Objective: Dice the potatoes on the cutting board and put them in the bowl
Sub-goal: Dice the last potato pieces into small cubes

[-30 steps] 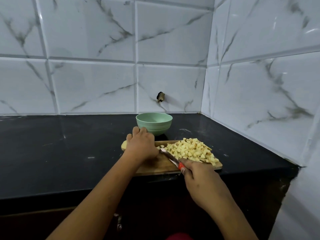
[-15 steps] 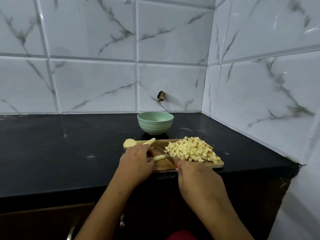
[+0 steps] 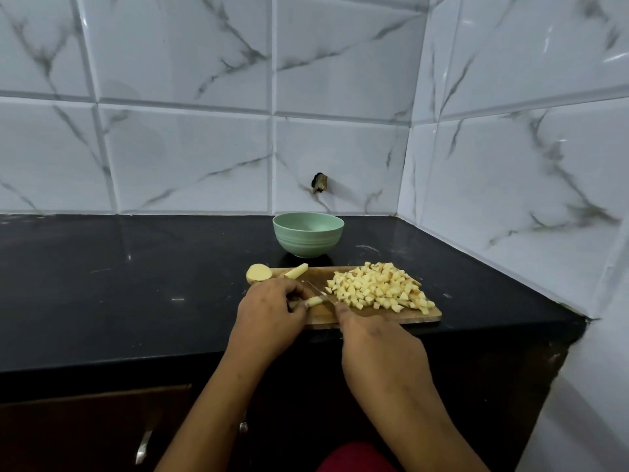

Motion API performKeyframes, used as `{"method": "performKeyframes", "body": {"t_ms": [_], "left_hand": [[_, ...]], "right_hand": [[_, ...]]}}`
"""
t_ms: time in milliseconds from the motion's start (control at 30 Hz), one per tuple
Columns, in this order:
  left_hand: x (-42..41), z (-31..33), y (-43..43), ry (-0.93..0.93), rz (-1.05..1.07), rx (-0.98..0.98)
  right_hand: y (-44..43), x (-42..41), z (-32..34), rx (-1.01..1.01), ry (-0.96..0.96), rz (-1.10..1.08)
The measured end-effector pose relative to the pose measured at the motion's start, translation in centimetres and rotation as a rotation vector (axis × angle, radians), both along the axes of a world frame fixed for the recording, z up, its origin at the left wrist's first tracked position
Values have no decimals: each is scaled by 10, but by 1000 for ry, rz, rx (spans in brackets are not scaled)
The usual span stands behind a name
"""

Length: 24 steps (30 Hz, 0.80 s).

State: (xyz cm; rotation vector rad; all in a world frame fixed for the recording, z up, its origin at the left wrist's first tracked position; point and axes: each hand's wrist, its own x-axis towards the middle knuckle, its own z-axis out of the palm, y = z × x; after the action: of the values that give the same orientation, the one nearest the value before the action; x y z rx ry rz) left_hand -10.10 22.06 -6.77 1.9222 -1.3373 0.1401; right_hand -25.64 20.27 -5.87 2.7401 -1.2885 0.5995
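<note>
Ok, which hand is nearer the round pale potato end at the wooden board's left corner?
Left. The left hand sits just in front of the round pale potato end; the right hand is farther to its right.

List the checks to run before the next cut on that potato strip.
1. Strip pinned: left hand pinches the potato strip on the cutting board: ok.
2. Knife held: right hand grips the knife, with the blade at the strip's free end: ok.
3. Left hand clear of the blade: cannot tell; it sits close.
4. Room for new dice: the diced pile lies to the right of the blade, apart from it: ok.
5. Bowl ready: upright behind the board, no dice seen in it: ok.
</note>
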Motion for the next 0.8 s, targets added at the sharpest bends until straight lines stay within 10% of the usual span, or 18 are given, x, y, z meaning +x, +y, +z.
{"method": "performKeyframes", "body": {"t_ms": [800], "left_hand": [[2,3,12,119,-9,-81]], "right_hand": [[11,2,3,-21,-23,87]]}}
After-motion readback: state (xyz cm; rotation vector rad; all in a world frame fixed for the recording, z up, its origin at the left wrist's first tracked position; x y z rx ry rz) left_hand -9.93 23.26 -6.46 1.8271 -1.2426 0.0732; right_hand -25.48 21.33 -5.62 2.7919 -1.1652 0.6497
